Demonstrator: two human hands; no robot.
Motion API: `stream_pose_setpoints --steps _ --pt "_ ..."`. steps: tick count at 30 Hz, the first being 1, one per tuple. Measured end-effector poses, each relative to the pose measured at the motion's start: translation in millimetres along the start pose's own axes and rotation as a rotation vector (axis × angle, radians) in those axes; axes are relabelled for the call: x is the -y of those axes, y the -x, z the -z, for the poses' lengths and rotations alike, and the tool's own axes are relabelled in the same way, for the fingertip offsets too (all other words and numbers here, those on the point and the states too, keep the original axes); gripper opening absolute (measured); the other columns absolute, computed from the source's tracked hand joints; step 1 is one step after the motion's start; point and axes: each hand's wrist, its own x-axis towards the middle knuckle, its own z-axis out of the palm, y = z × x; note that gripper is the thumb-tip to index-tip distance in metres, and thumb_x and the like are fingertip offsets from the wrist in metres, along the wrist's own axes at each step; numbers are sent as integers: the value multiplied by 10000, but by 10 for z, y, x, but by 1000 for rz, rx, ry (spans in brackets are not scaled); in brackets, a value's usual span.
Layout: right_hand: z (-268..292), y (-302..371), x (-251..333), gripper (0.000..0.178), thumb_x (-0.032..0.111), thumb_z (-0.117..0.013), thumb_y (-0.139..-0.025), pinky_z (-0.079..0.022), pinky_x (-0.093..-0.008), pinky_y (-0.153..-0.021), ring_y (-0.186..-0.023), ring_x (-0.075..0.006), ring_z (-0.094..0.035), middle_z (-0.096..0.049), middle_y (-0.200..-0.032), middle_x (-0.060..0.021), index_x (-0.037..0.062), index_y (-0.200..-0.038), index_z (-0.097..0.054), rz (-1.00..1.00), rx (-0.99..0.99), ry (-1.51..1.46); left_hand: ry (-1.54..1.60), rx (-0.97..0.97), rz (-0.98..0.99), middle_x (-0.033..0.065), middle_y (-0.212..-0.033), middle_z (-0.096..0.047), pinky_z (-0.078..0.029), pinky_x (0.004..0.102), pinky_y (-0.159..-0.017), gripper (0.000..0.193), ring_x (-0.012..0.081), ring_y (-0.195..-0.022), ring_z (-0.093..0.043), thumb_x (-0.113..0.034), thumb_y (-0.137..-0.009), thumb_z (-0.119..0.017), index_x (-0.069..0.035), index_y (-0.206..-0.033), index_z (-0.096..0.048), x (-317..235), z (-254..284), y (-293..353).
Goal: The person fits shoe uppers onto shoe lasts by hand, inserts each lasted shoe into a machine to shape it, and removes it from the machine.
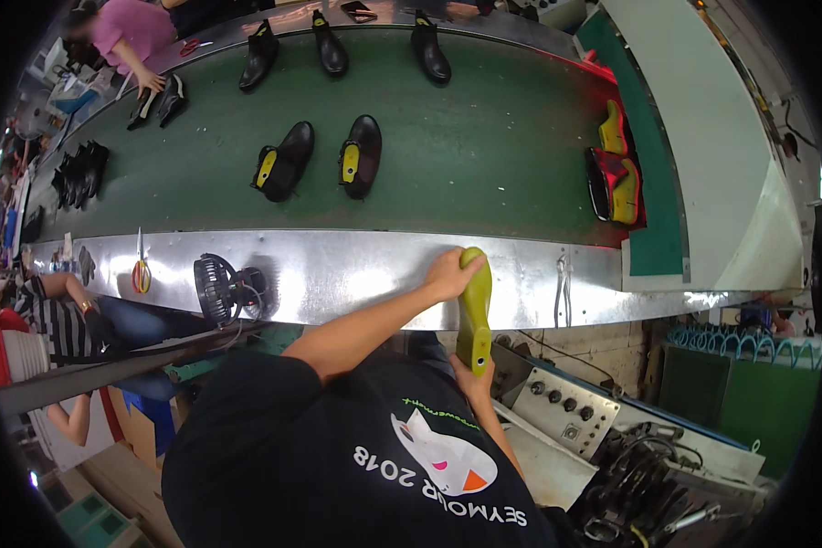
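A yellow-green shoe last (474, 310) is held lengthwise between both hands over the metal edge of the work line. My left hand (447, 277) is closed around the side of its upper end. At its lower end, by a round hole, my right hand (475, 379) grips the last from below, some of its fingers hidden. Beyond the edge, two black shoes (363, 151) with yellow lasts inside lie on the green conveyor belt (447, 173). More yellow lasts (625, 190) sit with a black shoe under red light at the right.
On the metal ledge (356, 265) stand a small black fan (217, 288), yellow-handled scissors (141, 276) and pliers (563, 285). Black boots (430, 55) line the belt's far side. A co-worker's hand (151, 82) touches shoes at far left. A control box with knobs (564, 411) is at lower right.
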Motion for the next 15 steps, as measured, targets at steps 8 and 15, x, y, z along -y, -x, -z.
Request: stream_pose_setpoints --steps 8,15 --pt "18 -432 -694 489 287 -760 -749 -527 -471 -868 -1014 -399 -653 -688 -1029 -226 37 -1141 -609 -140 390 513 -347 254 -107 178 -1019 -673 -506 443 -855 468 356 -956 -629 -494 -828 -690 -63 -1009 -707 465 -120 -384" --pt "1552 -2430 -294 421 383 -610 -870 -500 -492 -847 -956 -414 -651 -687 -952 -225 37 -1111 -612 -148 -207 363 -319 94 -148 132 -962 -607 -506 380 -844 464 294 -966 -595 -448 -811 -746 -49 -1045 -709 480 111 -142"
